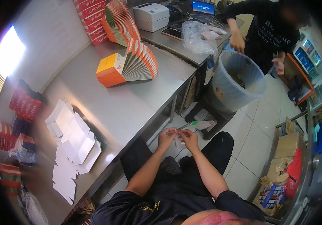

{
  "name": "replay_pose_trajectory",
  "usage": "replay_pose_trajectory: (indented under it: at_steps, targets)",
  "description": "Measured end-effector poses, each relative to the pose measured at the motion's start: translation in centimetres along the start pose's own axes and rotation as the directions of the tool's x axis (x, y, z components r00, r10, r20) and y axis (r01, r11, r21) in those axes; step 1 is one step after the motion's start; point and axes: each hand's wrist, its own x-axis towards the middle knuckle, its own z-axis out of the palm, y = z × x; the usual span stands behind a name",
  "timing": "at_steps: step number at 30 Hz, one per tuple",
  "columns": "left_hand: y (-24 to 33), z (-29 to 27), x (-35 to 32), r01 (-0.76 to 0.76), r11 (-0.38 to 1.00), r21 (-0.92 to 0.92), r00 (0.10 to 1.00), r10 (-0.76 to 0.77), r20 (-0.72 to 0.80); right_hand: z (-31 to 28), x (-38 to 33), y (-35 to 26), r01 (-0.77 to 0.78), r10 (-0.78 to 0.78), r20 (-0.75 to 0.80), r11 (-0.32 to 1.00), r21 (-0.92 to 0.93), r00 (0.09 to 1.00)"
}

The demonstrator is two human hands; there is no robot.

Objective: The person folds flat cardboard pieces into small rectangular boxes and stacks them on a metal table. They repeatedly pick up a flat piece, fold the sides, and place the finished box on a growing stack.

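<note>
Over my lap, my left hand (166, 138) and my right hand (188, 138) meet at the fingertips. Both are closed in a pinch. Whatever lies between the fingers is too small to name; something thin and whitish shows just below them. Just beyond my hands, a white and green piece (202, 124) sits beside a dark stool (221, 122). To the left stands a steel table (104, 108) carrying unfolded white cartons (72, 135). Farther back on it, a fanned row of orange and white boxes (142, 62) curves beside a yellow and orange box (110, 69).
A translucent bucket (221, 80) on the stool holds dark contents. Beyond it stands another person (266, 33), one hand above its rim. A white printer (151, 17) and clear plastic bags (198, 37) occupy the back counter. Cardboard and a red bag (293, 172) lie right.
</note>
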Motion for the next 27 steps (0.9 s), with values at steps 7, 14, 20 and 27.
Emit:
replay_pose_trajectory:
  at_steps: [7,14,20,27]
  targets:
    - [0.6,0.9,-0.5,0.050,0.983,-0.178,0.999,-0.052,-0.009,-0.7,0.3,0.9,-0.140,0.127,0.076,0.969,0.202,0.989]
    - [0.6,0.4,-0.5,0.125,0.961,-0.245,0.992,-0.123,0.021,-0.9,0.6,0.9,-0.247,0.183,0.227,0.923,0.296,0.957]
    - [0.7,0.0,-0.4,0.211,0.936,-0.282,0.977,-0.195,0.085,-1.4,0.5,0.3,-0.365,0.261,0.296,0.849,0.383,0.919]
    - [1.1,0.3,-0.6,0.190,0.941,-0.279,0.981,-0.169,0.099,-0.8,0.6,1.3,-0.138,0.119,0.096,0.962,0.237,0.988]
